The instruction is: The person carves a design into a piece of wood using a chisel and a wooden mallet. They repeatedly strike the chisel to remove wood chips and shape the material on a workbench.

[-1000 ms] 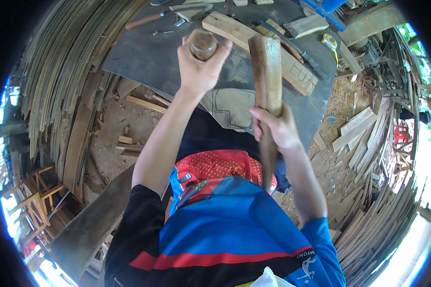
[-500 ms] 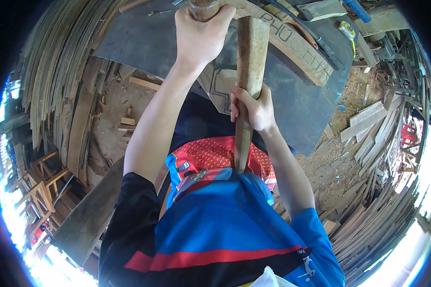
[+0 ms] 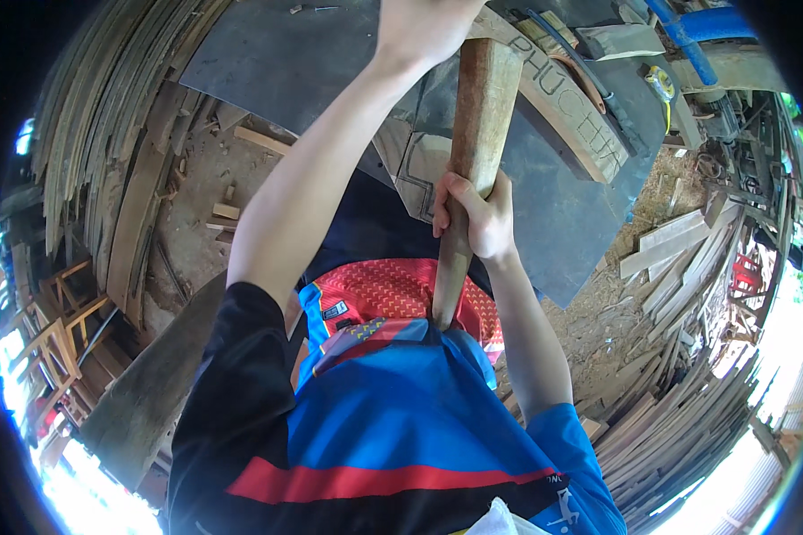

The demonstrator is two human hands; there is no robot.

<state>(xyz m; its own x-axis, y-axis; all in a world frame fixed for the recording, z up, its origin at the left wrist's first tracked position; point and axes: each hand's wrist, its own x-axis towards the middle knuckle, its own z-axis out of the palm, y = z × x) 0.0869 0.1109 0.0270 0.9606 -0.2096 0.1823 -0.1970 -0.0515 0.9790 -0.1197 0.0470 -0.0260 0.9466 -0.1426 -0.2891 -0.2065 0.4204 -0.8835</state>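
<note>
My right hand (image 3: 480,214) is closed round the narrow lower part of a wooden mallet (image 3: 491,107), a club that widens upward. It stands nearly upright in view, its thin end against my blue shirt. My left hand (image 3: 426,27) reaches to the top edge, where its fingers are cut off. Whatever it holds now is out of sight. Below and between the hands lies a flat wood piece (image 3: 415,183) with angular dark outlines, on a dark work table (image 3: 558,236). A wooden board (image 3: 558,98) with cut lettering lies to the right of the mallet.
A yellow tape measure (image 3: 659,83) and a dark rod-like tool (image 3: 589,67) lie at the table's right. Blue pipes (image 3: 700,40) cross the far right corner. Long boards (image 3: 89,116) are stacked at left; scrap wood (image 3: 678,428) covers the right floor.
My left hand has moved up and right, so the round wooden handle it gripped is out of view. The mallet's wide end has shifted slightly right. The whole view has tilted a little.
</note>
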